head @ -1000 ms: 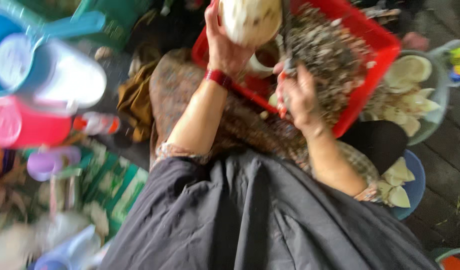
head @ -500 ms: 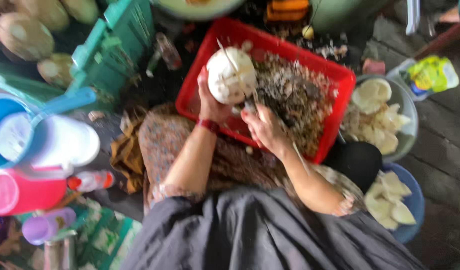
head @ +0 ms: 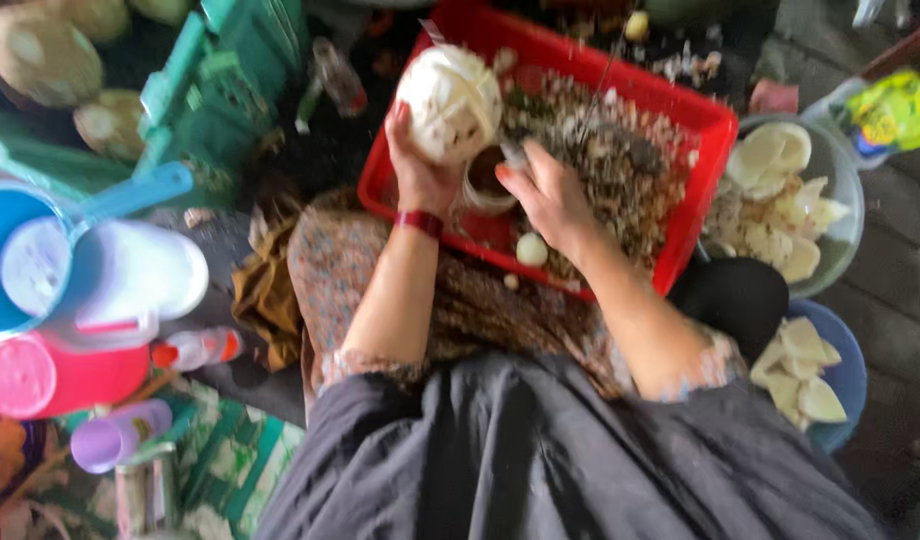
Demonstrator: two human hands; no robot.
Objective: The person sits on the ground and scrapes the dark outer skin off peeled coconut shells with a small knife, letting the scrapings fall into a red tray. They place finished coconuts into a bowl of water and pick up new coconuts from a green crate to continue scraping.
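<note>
The peeled white coconut (head: 450, 103) sits high in the left hand (head: 420, 170), fingers cupped under and around it, holding it over the near-left corner of the red plastic crate (head: 715, 125). Half a second back it rode closer to the crate's middle; a second back it was up at the very top of the view. The head camera has swung too, so part of that shift is the view itself. What it means, by my read: the nut is being turned and re-presented to the blade between cuts, so trimming goes on, not finished.

The right hand (head: 550, 195) is clenched around a knife handle just right of the coconut, and a thin blade (head: 595, 90) runs up and away over the crate; motion blur hides where its edge meets the shell. A red wristband (head: 420, 222) marks the left wrist.

Inside the crate lies a heap of brown-and-white husk shavings (head: 620, 160), with one small pale offcut (head: 531, 248) near the front wall. To the right, a grey bowl (head: 848, 205) holds white coconut pieces, and a blue bowl (head: 848, 375) below it holds more. Far left, unpeeled coconuts (head: 40, 55) wait beside a green crate (head: 220, 90), with a blue scoop (head: 100, 215) and pink tub (head: 40, 375) nearer.
</note>
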